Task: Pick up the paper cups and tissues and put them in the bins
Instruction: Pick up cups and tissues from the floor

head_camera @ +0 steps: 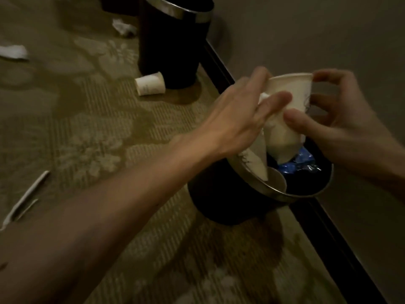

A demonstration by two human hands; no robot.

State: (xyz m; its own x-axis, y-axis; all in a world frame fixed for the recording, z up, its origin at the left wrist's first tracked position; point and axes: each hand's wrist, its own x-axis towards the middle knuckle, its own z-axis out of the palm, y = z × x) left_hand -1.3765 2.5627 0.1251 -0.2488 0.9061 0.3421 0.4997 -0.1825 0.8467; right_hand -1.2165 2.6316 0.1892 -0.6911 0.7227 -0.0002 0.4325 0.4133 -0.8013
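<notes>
Head view: paper cup (287, 106) up in the air just above the near bin (219, 207), mouth up, slightly tilted, base down toward the bin's opening. Pinched by the right hand (341, 119), thumb on the lower side, forefinger curled onto the rim. Left hand (238, 121) against the cup's other side, fingers nearly straight and spread. White tissue (254, 159) poking out between those fingers and trailing from under the palm onto the bin's metal rim; too blurred to tell whether gripped or only pressed. Blue wrapper (300, 163) inside the bin, under the cup's base.

Further out, second cup (149, 83) on its side on the carpet (87, 128), just beside the foot of the far bin (171, 47). Crumpled tissue (123, 28) on the floor left of that bin, flat tissue (13, 51) at the left edge. Thin white paper stick (26, 196) low on the left. Dark skirting board (341, 242) along the wall behind both bins.
</notes>
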